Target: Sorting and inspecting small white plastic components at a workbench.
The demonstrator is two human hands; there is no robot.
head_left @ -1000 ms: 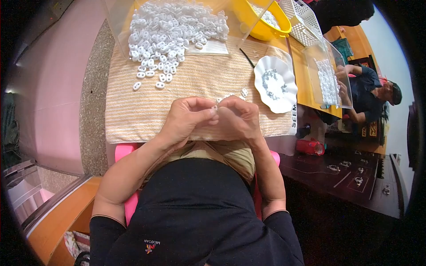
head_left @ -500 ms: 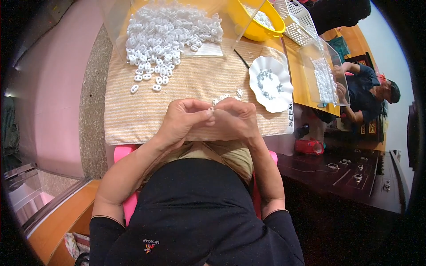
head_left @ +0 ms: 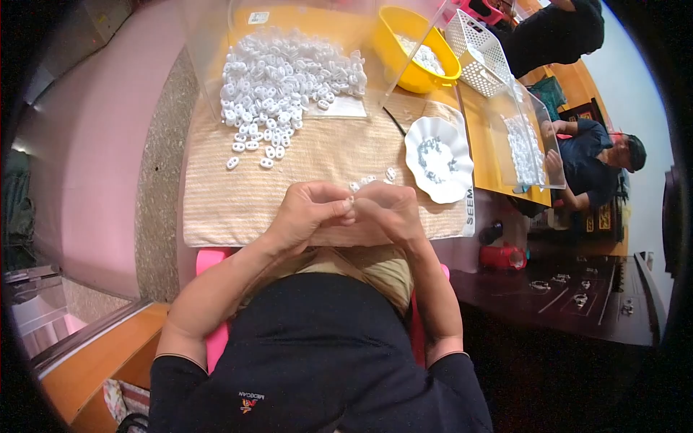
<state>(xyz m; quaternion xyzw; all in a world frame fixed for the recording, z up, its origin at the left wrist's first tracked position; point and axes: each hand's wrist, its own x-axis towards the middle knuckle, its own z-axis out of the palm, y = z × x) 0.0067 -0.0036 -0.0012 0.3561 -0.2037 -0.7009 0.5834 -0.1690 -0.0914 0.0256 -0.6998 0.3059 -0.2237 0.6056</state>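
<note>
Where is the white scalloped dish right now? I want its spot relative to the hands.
In the head view, the white scalloped dish sits on the striped cloth, up and right of the hands.

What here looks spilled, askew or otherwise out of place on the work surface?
A few white plastic rings have strayed from the main pile onto the striped cloth. A few more lie loose beyond the hands. Nothing looks damaged or tipped over.

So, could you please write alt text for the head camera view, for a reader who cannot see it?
Seen from above, a person's left hand and right hand meet over a striped beige cloth, fingers pinching a small white part. A heap of white plastic pieces lies beyond, with a white scalloped dish and a yellow bowl to the right.
</note>
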